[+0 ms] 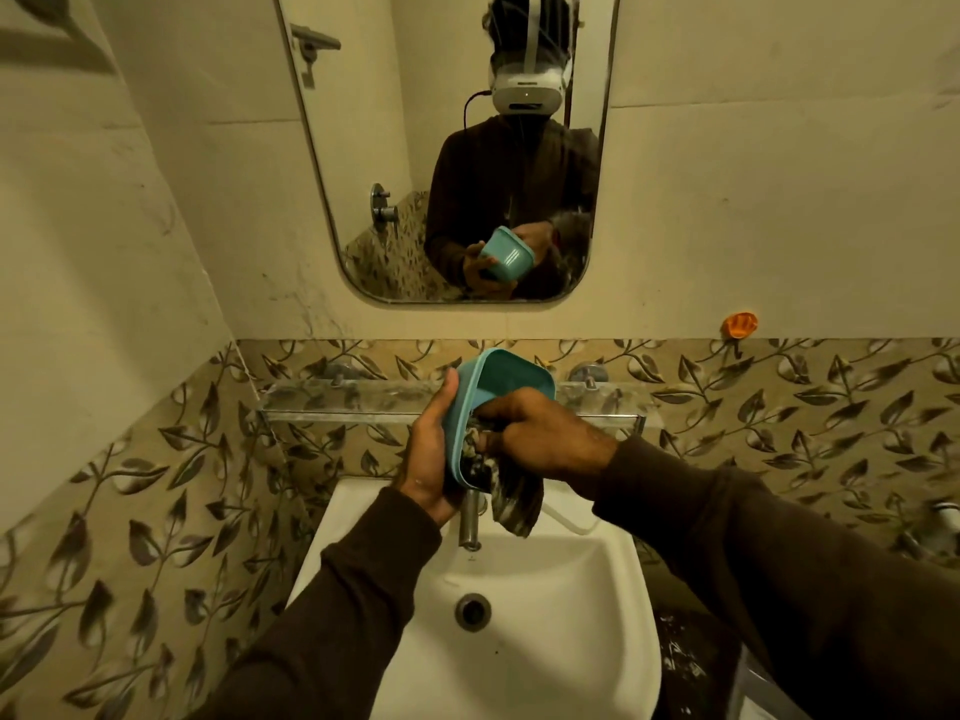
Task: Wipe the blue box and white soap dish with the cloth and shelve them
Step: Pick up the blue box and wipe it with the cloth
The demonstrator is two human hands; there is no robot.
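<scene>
Holding the blue box (506,379) on its side above the sink (540,610), your left hand (428,449) cradles its outer wall from beneath, fingers wrapped behind it out of view and the thumb lying up along the rim. Your right hand (540,433) reaches into the open mouth, its fingers pressed together and pinching the cloth (511,498) against the inner wall; the cloth's loose end hangs down out of the box, in front of the tap (470,522). You look to be partway through wiping the inside, with the outside, the soap dish and the shelving not yet done. No white soap dish shows anywhere in view, so you will have to look for it. The glass shelf (613,402) runs along the wall just behind the box and looks bare where it shows. Several things could go wrong from here. Pushing hard with the cloth could lever the box out of your left palm, since only one wall is supported, and it would drop into the basin. The dangling cloth could snag on the tap or trail into any wet patch, smearing what you have cleaned. When shelving, the narrow shelf gives little margin, so a box set near its edge could tip off.
</scene>
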